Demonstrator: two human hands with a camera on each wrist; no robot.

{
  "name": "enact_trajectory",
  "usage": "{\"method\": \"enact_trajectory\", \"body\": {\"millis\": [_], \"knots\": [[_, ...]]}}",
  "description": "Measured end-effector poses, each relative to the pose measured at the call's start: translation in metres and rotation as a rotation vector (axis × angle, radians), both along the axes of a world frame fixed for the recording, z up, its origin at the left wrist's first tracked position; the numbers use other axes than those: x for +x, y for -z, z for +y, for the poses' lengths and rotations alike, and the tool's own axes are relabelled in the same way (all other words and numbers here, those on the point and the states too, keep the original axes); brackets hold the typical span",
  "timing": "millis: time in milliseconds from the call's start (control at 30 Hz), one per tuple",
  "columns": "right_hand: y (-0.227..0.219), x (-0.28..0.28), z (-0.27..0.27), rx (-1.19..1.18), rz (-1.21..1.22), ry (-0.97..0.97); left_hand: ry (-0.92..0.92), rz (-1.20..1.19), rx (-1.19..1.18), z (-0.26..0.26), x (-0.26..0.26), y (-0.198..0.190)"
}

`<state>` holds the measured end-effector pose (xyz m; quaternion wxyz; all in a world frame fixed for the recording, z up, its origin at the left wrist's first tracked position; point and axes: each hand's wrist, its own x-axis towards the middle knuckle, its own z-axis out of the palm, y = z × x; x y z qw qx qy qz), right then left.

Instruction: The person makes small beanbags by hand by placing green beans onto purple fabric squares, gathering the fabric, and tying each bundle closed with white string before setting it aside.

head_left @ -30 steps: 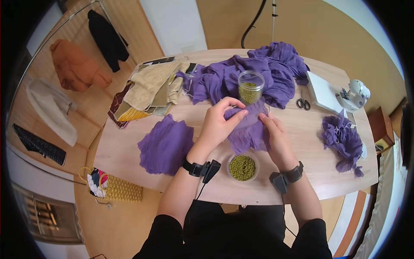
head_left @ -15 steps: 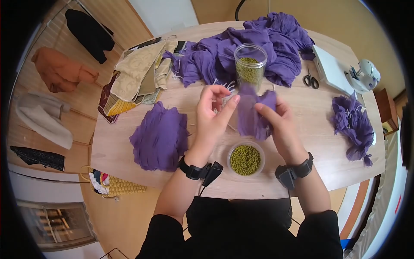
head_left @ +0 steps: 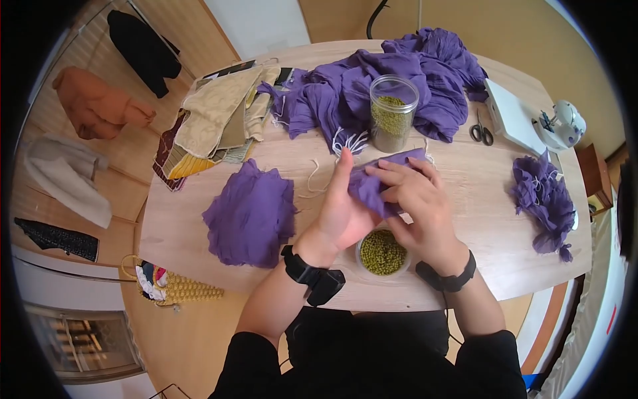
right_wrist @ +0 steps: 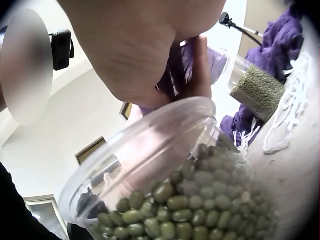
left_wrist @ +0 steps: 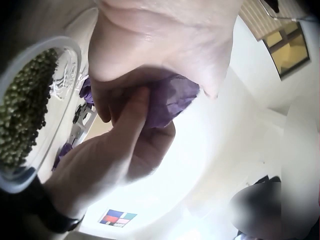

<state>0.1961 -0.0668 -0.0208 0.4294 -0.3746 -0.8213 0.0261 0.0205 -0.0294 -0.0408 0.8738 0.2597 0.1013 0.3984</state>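
Note:
A small piece of purple cloth [head_left: 367,189] lies across the fingers of my left hand [head_left: 340,219], which is turned palm up with its thumb standing straight out. The cloth hides most of those fingers. From the other side my right hand [head_left: 428,209] pinches the cloth, its fingers bent over it; in the left wrist view the thumb lies against the purple fabric [left_wrist: 172,97]. Just below both hands is a clear round tub [head_left: 383,274] of green mung beans [right_wrist: 185,210]. A tall clear jar [head_left: 393,141], partly filled with the same beans, stands beyond them.
Left on the table lies a stack of purple cloth pieces [head_left: 250,216]. A large purple scarf [head_left: 372,80] is heaped behind the jar, patterned fabrics [head_left: 216,120] beside it. To the right are scissors [head_left: 481,132], a small sewing machine [head_left: 565,126] and a purple bundle [head_left: 543,206].
My left hand has turned palm up under the cloth, and my right hand has moved left over it. The cloth, held up by the right hand half a second ago, now lies on the left.

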Motion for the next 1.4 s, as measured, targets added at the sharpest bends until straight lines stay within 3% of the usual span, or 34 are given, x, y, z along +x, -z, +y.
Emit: {"method": "enact_trajectory", "body": {"millis": [133,167,233,367,533,700,767,833,933,1033,1400], "knots": [[-0.001,-0.003,0.000,-0.020,0.003,-0.025,0.073,-0.148,-0.204,0.004,0.002,-0.011],[0.000,-0.004,0.000,-0.009,0.005,-0.027,0.072,-0.146,-0.208,0.006,0.003,-0.009],[0.003,-0.003,0.000,-0.046,-0.021,-0.049,-0.116,0.002,-0.190,0.011,0.003,0.000],[0.007,-0.004,0.001,-0.080,-0.061,-0.082,-0.122,-0.095,-0.195,0.022,-0.010,0.015],[0.001,-0.002,0.001,-0.122,0.012,-0.100,-0.283,0.009,-0.206,0.022,-0.007,0.005],[-0.018,0.009,-0.010,-0.349,0.156,-0.113,-0.222,-0.146,-0.222,0.031,-0.014,0.017],[-0.035,0.016,-0.019,-0.680,0.001,-0.217,-0.255,-0.141,-0.235,0.033,-0.015,0.011],[-0.038,0.011,-0.025,-0.572,-0.071,-0.293,-0.269,-0.186,-0.238,0.032,-0.015,0.009],[-0.044,0.005,-0.036,-0.498,-0.443,-0.217,-0.267,-0.234,-0.255,0.032,-0.014,0.010],[-0.037,0.003,-0.038,-0.435,-0.576,-0.146,-0.267,-0.272,-0.262,0.030,-0.014,0.010],[-0.024,-0.008,-0.035,-0.520,-0.644,-0.219,-0.257,-0.325,-0.271,0.029,-0.013,0.008]]}}
